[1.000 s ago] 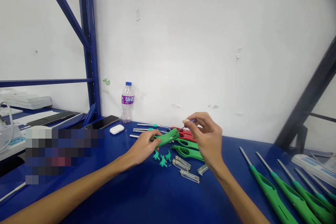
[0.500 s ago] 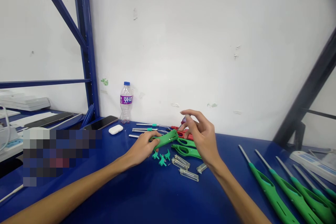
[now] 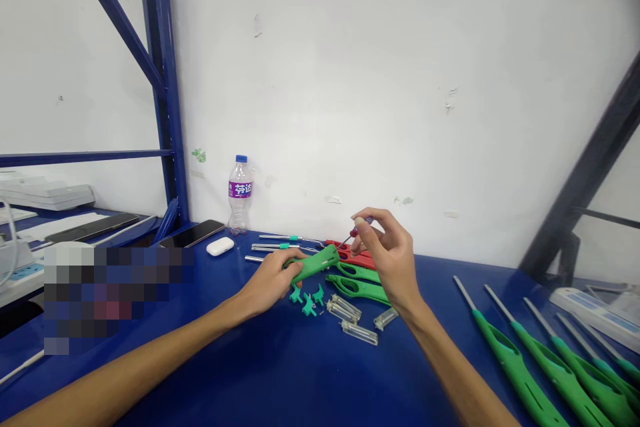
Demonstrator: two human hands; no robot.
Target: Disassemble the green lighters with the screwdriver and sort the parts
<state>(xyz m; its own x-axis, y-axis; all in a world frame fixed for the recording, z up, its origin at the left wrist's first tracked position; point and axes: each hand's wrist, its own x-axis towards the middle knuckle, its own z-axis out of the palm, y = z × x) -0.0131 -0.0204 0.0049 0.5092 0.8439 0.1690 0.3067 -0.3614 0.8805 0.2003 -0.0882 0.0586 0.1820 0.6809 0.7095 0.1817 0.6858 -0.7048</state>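
My left hand (image 3: 273, 280) is closed round a green lighter casing (image 3: 319, 263), held above the blue table. Between the fingers of my right hand (image 3: 387, 247) is a small screwdriver (image 3: 354, 232), its thin shaft slanting down-left toward the casing's right end. Whether the tip touches the casing is too small to tell. Red casings (image 3: 361, 257) and green casings (image 3: 363, 289) lie behind and beneath my hands. Small teal parts (image 3: 309, 305) and several clear fuel tanks (image 3: 360, 332) rest just in front. Metal rods with teal pieces (image 3: 280, 247) lie behind my left hand.
Several green long-necked lighters (image 3: 520, 371) lie at the right, beside a white power strip (image 3: 597, 313). At the back left stand a plastic bottle (image 3: 241, 197), a white earphone case (image 3: 220, 246) and a dark phone (image 3: 193, 234). A blue frame post (image 3: 170, 93) rises behind them.
My right hand has shifted slightly right, and the screwdriver has drawn back a little with more of its shaft showing. My left hand and the casing have hardly moved.
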